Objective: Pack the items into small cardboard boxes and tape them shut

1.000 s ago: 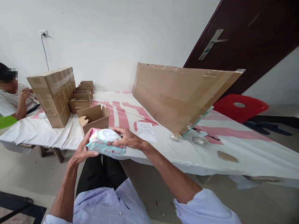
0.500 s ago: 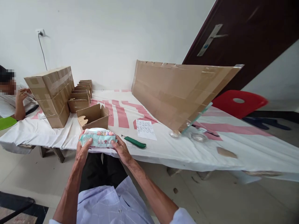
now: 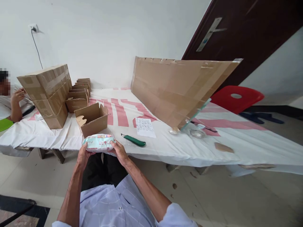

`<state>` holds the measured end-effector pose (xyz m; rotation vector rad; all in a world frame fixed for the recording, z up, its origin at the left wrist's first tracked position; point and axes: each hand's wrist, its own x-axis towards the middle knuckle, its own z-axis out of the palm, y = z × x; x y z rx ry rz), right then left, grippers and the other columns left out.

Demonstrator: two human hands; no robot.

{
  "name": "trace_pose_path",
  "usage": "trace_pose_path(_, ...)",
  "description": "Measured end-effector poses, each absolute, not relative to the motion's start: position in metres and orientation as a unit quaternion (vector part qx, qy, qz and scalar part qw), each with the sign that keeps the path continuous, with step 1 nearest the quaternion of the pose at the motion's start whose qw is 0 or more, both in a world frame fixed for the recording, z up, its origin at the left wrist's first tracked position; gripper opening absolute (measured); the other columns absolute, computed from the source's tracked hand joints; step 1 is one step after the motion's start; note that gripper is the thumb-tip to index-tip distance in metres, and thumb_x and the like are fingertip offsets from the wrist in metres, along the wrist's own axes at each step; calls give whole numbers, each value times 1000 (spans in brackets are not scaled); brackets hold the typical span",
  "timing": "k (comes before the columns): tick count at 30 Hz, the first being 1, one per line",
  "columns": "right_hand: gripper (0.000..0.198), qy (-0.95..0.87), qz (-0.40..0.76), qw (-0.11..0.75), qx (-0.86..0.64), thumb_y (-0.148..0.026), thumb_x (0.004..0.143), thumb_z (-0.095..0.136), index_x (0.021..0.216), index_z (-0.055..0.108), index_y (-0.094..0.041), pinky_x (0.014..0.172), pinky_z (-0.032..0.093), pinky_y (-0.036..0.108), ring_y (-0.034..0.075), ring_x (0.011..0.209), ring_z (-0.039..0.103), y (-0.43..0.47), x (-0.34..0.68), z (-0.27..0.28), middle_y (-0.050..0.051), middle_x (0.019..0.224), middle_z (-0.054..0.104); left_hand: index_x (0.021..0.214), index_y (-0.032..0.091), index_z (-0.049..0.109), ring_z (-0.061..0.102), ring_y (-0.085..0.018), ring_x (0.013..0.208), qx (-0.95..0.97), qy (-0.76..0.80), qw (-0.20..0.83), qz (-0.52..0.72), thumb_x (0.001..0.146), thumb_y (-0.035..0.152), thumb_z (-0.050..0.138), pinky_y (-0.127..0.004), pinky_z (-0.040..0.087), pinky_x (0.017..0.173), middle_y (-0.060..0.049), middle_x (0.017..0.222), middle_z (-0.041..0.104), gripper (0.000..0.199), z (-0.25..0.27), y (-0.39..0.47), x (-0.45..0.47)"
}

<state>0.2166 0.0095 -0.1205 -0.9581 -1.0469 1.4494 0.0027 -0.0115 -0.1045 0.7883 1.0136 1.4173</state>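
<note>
Between my two hands I hold a pack of wet wipes point(image 3: 99, 142), a soft wrapper in light teal and white with coloured pictures along its top edge. My left hand point(image 3: 83, 156) grips its left end and my right hand point(image 3: 119, 152) its right end. The pack is over my lap at the table's front edge. Just behind it stands an open cardboard box point(image 3: 94, 124) with its flaps up. A green utility knife point(image 3: 133, 140), its blade tip showing, lies on the cloth to the right of my right hand.
Stacked taped cartons point(image 3: 50, 97) and a row of open boxes point(image 3: 79, 99) stand at left. A sheet of paper point(image 3: 145, 127) lies beyond the knife. A large cardboard panel point(image 3: 175, 88) leans behind, near tape rolls point(image 3: 197, 134) and a red chair point(image 3: 239, 96). Another person point(image 3: 16, 104) sits far left.
The pack has tipped and lowered slightly in my hands, away from the open box. My view has shifted a little to the right. Both hands keep their hold.
</note>
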Motion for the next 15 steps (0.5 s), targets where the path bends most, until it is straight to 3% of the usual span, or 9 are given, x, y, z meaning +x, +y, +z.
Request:
trace_pose_path(6,65,-440,607,530,-395,-79,75,73,108,70,-23,84,62,42,32,107,72,8,217,-112,7,106,78,125,16,73,77,-34,105,348,424,571,610,82,65,81,-38,67,74,-13,115,81,66,-100,-13,-1)
trace_pose_path(15,68,-490,587,538,-354,-79,81,71,120,68,-23,96,62,48,35,115,71,6,225,-96,10,118,77,118,12,76,79,-35,102,363,412,558,622,78,65,85,-38,69,74,-16,112,82,67,-72,-17,3)
